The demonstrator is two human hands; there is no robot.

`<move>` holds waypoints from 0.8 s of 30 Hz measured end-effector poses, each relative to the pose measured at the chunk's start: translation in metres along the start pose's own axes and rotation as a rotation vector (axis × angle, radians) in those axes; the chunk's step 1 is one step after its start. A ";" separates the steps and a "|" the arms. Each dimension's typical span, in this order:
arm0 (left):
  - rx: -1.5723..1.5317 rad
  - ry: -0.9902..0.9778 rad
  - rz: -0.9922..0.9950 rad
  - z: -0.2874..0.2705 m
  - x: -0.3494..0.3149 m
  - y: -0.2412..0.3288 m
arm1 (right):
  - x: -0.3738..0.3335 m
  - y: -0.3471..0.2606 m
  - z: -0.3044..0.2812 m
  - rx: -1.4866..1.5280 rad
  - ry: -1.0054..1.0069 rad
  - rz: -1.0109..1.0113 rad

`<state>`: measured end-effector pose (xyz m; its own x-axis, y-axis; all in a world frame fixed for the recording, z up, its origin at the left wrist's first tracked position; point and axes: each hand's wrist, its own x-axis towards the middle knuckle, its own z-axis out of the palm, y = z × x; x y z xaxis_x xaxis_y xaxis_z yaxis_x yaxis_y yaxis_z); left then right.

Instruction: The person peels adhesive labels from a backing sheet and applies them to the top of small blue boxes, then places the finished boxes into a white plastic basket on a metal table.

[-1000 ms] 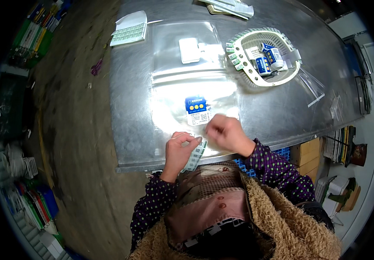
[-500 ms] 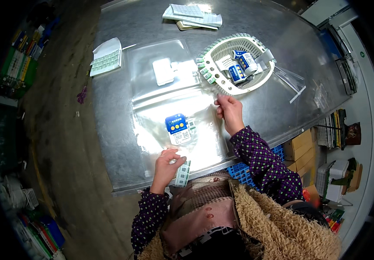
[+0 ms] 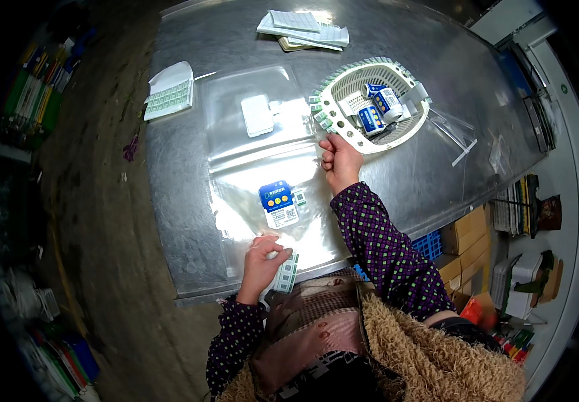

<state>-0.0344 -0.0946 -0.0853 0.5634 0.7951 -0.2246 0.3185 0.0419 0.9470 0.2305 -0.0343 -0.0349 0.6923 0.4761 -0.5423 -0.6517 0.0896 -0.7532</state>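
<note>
My left hand is closed at the near table edge, pinching a strip of green-and-white square-code stickers that hangs toward my lap. Against the near-left rim of an oval white plastic basket is my right hand, its fingers curled and thumb pressed in. Whatever its fingertips hold is too small to make out. Similar small stickers line much of the basket's rim. Several blue-and-white labelled packs lie inside. Between my hands, a blue-and-white label card lies on clear plastic bags, with a small sticker beside it.
A white rectangular piece rests on the upper bag. Sticker sheets lie at the far left, and stacked papers at the back. Clear plastic packaging is right of the basket on the metal table. Cartons stand below its right edge.
My right hand has moved left and slightly forward to the basket's rim. My left hand stays with the sticker strip. The whole view has shifted slightly.
</note>
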 end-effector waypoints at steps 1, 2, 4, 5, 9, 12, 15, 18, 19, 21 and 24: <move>-0.001 0.007 0.003 0.000 0.000 -0.001 | 0.001 0.000 0.001 0.005 0.016 0.014; -0.001 0.008 0.004 0.000 -0.001 -0.002 | 0.005 0.000 -0.003 0.034 -0.009 0.030; 0.012 -0.005 0.028 0.000 0.003 0.001 | 0.017 -0.001 -0.015 0.089 -0.058 0.063; 0.021 -0.007 0.036 0.000 0.004 0.003 | 0.018 -0.003 -0.015 0.105 -0.072 0.076; 0.022 0.002 0.036 0.000 0.000 -0.002 | 0.002 0.000 -0.004 -0.171 -0.207 -0.032; 0.013 0.012 0.073 0.001 0.001 -0.008 | -0.023 -0.009 0.003 -0.636 -0.547 -0.089; 0.000 -0.008 0.064 0.000 0.002 -0.007 | -0.011 0.004 0.002 -1.156 -0.997 -0.269; 0.001 0.005 0.064 -0.001 0.000 0.001 | -0.005 0.012 0.017 -1.483 -1.180 -0.381; 0.008 0.007 0.067 -0.001 0.000 0.001 | -0.004 0.016 0.023 -1.562 -1.212 -0.446; 0.009 -0.009 0.065 -0.001 0.001 0.001 | -0.002 0.021 0.035 -1.727 -1.281 -0.491; -0.003 -0.033 0.022 -0.002 0.000 0.003 | -0.008 0.023 0.050 -1.830 -1.343 -0.513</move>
<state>-0.0356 -0.0934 -0.0823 0.5948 0.7756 -0.2113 0.3034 0.0268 0.9525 0.1941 0.0083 -0.0295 -0.3679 0.8469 -0.3839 0.8330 0.1167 -0.5408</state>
